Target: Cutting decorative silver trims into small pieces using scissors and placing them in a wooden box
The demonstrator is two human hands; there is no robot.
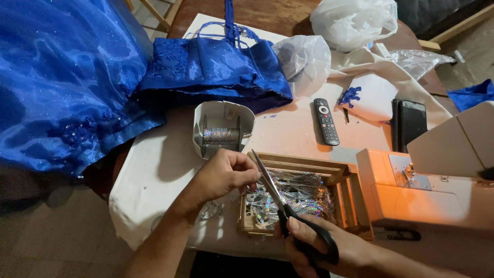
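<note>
Over the worktop's (pixel 154 170) left edge spills a shiny blue dress (pixel 67 77), its bodice lying across the far left corner. Just in front of the bodice stands a white holder (pixel 222 126) carrying a spool of glittering silver trim (pixel 221 136). Near the front edge, the left hand (pixel 226 175) is closed, pinching something thin between fingertips, too small to make out. Black-handled scissors (pixel 280 198), gripped by the right hand (pixel 314 242), point their blades up beside those fingertips. Beneath them sits a wooden tray (pixel 296 164) filled with cut iridescent trim pieces (pixel 298 198). Farther back lie a black remote (pixel 326 121) and a dark phone (pixel 410 121). At the right edge stands a sewing machine (pixel 427 195).
</note>
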